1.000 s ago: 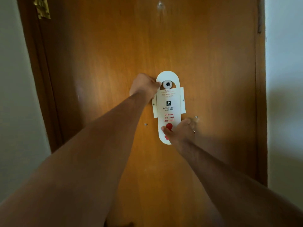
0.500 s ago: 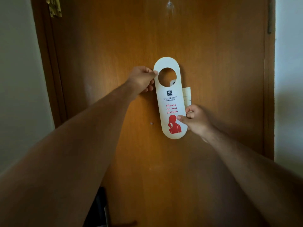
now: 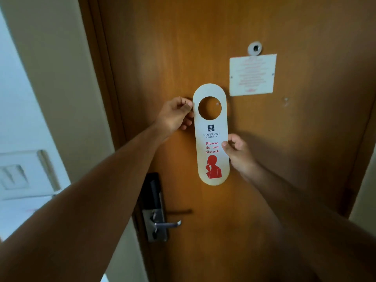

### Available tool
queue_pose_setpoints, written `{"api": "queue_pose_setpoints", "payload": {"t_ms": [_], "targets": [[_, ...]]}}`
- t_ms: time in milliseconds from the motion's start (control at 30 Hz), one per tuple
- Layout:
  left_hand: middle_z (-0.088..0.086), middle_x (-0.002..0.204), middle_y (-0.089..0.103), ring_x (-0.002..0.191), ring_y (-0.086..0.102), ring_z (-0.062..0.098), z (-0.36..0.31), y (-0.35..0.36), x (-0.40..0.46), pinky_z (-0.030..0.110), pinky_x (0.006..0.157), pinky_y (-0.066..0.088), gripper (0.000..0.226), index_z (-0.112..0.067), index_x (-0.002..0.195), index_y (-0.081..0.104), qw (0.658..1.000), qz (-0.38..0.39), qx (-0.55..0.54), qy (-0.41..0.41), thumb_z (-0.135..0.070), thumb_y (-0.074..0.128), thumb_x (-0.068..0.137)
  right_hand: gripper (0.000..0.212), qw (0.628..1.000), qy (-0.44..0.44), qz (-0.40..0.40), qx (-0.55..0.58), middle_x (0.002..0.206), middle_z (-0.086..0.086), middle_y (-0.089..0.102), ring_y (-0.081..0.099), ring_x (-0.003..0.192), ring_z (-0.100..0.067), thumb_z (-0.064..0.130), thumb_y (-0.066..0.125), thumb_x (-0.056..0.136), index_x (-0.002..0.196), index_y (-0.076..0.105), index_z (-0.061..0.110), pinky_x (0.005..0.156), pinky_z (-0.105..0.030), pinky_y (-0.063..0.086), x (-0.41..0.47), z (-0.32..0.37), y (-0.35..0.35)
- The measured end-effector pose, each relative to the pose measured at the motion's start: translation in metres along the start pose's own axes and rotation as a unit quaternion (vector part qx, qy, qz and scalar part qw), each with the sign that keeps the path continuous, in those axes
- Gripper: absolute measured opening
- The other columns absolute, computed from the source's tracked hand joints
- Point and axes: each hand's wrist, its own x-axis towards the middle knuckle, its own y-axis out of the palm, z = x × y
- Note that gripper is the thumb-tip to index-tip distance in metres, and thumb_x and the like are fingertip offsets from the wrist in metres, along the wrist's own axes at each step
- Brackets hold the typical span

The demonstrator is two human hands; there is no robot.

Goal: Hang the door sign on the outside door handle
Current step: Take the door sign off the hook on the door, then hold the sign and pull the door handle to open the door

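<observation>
A white door sign (image 3: 211, 159) with a round hole near its top and red "Please do not disturb" lettering is held upright in front of the wooden door (image 3: 183, 47). My left hand (image 3: 176, 116) pinches its upper left edge beside the hole. My right hand (image 3: 237, 152) pinches its right edge at mid height. The metal lever handle (image 3: 167, 224) on a lock plate (image 3: 155, 208) sits below and to the left of the sign, apart from it.
A peephole (image 3: 254, 48) and a white notice (image 3: 253, 75) are fixed on the door up to the right of the sign. The door frame (image 3: 97, 68) and a pale wall with a switch plate (image 3: 22, 174) lie at left.
The sign has come off the peephole and moved down and left of it, still held by both hands. The view has shifted so the lever handle and lock plate now show.
</observation>
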Motion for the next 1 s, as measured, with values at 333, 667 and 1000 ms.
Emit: {"api": "queue_pose_setpoints", "payload": {"t_ms": [333, 667, 1000], "targets": [[-0.005, 0.088, 0.07, 0.074, 0.067, 0.012, 0.217, 0.007, -0.173, 0.033, 0.062, 0.056, 0.013, -0.027, 0.101, 0.065, 0.974, -0.065, 0.124, -0.176, -0.027, 0.052, 0.1, 0.023, 0.998, 0.03, -0.001, -0.049, 0.125, -0.002, 0.068, 0.067, 0.106, -0.018, 0.027, 0.054, 0.097, 0.118, 0.056, 0.017, 0.089, -0.044, 0.058, -0.053, -0.039, 0.058], [-0.007, 0.093, 0.071, 0.079, 0.066, 0.008, 0.265, 0.027, -0.196, 0.023, 0.065, 0.045, 0.033, -0.033, 0.104, 0.06, 0.9, 0.164, 0.402, -0.028, -0.051, 0.033, 0.102, 0.019, 0.993, 0.038, 0.018, -0.107, 0.125, 0.003, 0.066, 0.067, 0.105, -0.017, 0.03, 0.057, 0.095, 0.113, 0.054, 0.023, 0.083, -0.034, 0.058, -0.067, -0.066, 0.077], [0.005, 0.106, 0.073, 0.098, 0.069, 0.022, 0.289, 0.048, -0.202, 0.043, 0.09, 0.054, 0.022, -0.014, 0.114, 0.062, 0.8, 0.243, 0.548, 0.026, -0.027, 0.058, 0.097, 0.025, 0.988, 0.045, 0.002, -0.15, 0.127, -0.005, 0.065, 0.064, 0.098, -0.016, 0.028, 0.059, 0.094, 0.116, 0.054, 0.016, 0.075, -0.023, 0.052, -0.072, -0.087, 0.089]]}}
